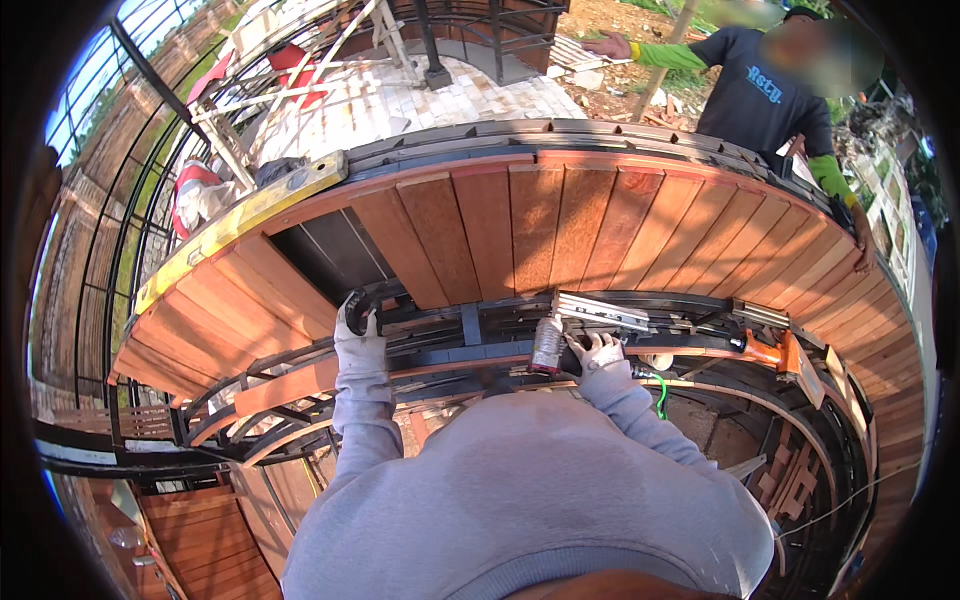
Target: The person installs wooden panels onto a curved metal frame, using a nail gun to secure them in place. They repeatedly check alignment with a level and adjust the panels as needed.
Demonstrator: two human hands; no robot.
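Note:
My left hand (361, 335), in a pale glove with dark fingers, is at the lower end of a gap in a curved row of reddish-brown boards (480, 230). Its thumb and fingers are apart and bent, beside the black metal frame (335, 250) that shows in the gap. To its right, my gloved right hand (598, 352) is closed at a nail gun, whose silver body (548, 345) and long magazine (605, 311) show. The grip is mostly hidden under the hand. A green hose (660, 392) runs below it.
A yellow spirit level (240, 220) lies along the boards' far left edge. An orange-and-black tool (765, 350) rests on the frame at right. Beyond the boards stands a person (765, 90) in a dark shirt with green sleeves, one hand on the boards. Wood offcuts (790, 478) lie below right.

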